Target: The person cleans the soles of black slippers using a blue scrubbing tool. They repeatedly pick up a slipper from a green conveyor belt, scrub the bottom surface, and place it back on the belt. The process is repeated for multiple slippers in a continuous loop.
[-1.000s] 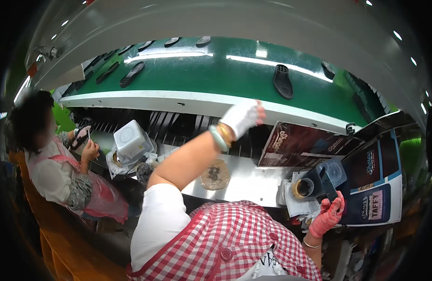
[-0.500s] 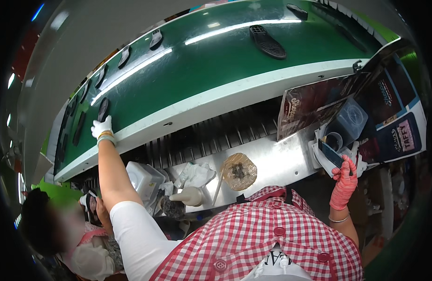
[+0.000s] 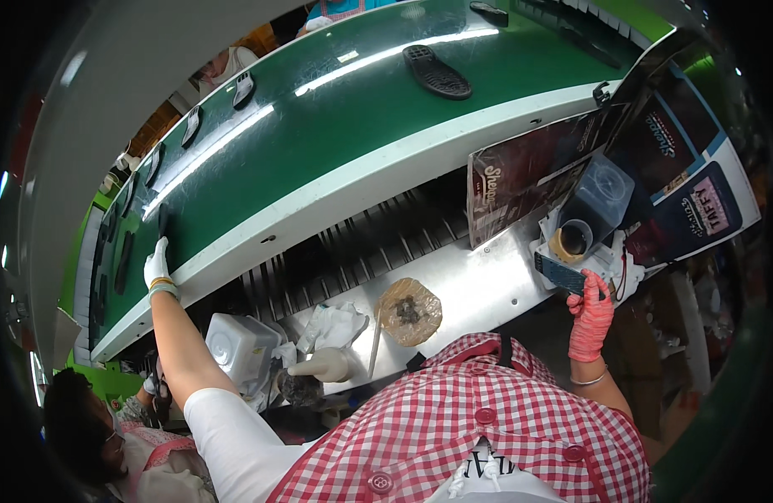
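- Green conveyor belt (image 3: 336, 117) with a white edge curves across the upper part of the view, carrying dark flat shoe soles spaced along it, among them a black ridged sole (image 3: 437, 73) near the top.
- Shiny steel bench (image 3: 479, 289) runs below the belt, just in front of the person in the red-and-white checked shirt (image 3: 487, 436).
- Dark printed cardboard boxes (image 3: 521, 180) stand tilted at the right end of the bench.
- White plastic tub (image 3: 240, 348) sits at the left of the bench, beside crumpled white cloth (image 3: 336, 325).
- Round brown glue-stained pad (image 3: 410, 312) lies on the bench centre.
- Left hand (image 3: 156, 264), in a white glove, stretches far out to the belt's near edge, fingers closed around the end of a narrow black sole strip (image 3: 163, 222) lying on the belt.
- Right hand (image 3: 592, 314), in a pink glove, grips a small dark flat rectangular piece (image 3: 561, 272) near the white tray (image 3: 609, 260).
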A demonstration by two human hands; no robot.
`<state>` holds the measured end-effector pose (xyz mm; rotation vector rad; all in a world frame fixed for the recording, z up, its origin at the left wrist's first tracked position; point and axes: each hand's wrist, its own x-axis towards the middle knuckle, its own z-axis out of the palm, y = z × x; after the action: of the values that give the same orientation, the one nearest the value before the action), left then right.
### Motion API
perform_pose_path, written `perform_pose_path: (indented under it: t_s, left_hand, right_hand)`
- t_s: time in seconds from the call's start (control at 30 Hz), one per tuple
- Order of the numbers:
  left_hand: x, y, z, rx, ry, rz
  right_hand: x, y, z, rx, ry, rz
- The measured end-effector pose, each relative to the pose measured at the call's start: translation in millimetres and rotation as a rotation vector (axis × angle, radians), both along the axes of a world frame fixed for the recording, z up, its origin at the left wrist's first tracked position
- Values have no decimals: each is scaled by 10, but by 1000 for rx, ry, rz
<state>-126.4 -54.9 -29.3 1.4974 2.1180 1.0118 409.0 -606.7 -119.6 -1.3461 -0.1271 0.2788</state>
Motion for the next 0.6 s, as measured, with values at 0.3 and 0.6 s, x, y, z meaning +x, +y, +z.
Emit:
perform_pose_path:
  t_s: [0.3, 0.6]
  left_hand:
    - [1764, -2271, -86, 381, -1110, -529]
    - [3192, -4612, -1440, -346, -1161, -745]
  right_hand:
    - [644, 13, 117, 26, -31, 114]
    - [1302, -206, 27, -102, -121, 215]
